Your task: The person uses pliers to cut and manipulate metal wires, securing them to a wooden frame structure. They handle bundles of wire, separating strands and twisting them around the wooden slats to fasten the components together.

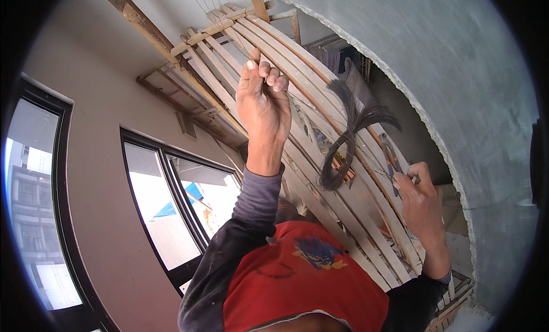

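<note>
Wire bundle (351,131), dark, looped at one end and fanned at the other, is laid on a slatted wooden platform (343,218), between the hands. Pliers (391,158), orange-handled, are placed just beside the right hand (422,203). Left hand (264,95) is raised over the slats. In each grip the fingers are bent; whether fine wire is pinched cannot be told. Black-framed windows (166,178) are set at left. At right, a dark opening is bounded by a rough-edged grey wall (474,75).
</note>
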Tool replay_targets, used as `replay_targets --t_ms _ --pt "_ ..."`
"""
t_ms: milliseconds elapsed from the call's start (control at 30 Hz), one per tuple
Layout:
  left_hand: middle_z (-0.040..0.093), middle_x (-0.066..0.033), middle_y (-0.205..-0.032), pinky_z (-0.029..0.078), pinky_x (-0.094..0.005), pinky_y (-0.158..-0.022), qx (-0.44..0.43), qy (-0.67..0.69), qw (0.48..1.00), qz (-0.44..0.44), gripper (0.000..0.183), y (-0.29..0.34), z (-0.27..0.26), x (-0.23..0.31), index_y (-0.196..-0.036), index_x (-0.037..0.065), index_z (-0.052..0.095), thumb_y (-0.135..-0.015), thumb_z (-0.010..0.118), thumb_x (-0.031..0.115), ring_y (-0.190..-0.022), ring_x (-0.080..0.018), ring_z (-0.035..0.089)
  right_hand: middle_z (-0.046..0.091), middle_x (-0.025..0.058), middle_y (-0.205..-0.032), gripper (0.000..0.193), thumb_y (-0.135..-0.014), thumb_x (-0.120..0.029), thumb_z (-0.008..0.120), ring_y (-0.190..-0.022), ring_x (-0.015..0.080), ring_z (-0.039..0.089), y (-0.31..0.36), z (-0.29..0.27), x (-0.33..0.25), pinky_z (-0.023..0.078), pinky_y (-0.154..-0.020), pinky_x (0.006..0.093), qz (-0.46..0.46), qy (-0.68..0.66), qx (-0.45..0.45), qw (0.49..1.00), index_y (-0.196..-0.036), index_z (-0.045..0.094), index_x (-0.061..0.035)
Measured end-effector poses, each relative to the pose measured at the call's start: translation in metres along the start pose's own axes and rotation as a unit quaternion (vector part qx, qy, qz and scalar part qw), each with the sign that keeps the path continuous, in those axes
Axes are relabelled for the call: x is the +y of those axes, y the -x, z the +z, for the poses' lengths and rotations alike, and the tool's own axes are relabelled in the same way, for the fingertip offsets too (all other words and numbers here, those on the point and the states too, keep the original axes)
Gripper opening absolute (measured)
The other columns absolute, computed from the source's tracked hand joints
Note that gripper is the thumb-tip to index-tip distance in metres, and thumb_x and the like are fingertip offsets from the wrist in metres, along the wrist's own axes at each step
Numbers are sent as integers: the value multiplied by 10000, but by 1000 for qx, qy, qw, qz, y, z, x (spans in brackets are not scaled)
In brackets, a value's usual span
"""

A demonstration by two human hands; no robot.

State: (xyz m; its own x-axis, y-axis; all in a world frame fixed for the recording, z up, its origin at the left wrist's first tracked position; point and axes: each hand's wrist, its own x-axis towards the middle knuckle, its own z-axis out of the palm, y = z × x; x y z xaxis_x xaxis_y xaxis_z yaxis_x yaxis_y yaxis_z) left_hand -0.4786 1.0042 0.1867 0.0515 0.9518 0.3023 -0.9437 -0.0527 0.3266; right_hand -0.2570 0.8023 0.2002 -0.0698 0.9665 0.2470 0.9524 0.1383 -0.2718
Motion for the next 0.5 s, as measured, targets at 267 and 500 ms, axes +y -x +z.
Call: replay_targets --t_ms 267,500 --pt "428 2 -814 365 -194 -572 -35 -72 996 36 279 4 9 5 -1193 -9 446 -983 422 173 -701 -80 391 525 124 -832 124 -806 -54 604 -719 310 589 38 18 32 441 -621 421 111 -107 -82 985 -919 646 -28" --pt "445 -3 -838 367 -208 -610 -40 -71 997 -11 241 21 -1 -13 -1114 16 488 -978 444 210 -740 -95 395 584 159 -828 133 -820 -61 582 -771 333 585 63 49 46 444 -687 400 149 -182 -124 964 -907 647 16"
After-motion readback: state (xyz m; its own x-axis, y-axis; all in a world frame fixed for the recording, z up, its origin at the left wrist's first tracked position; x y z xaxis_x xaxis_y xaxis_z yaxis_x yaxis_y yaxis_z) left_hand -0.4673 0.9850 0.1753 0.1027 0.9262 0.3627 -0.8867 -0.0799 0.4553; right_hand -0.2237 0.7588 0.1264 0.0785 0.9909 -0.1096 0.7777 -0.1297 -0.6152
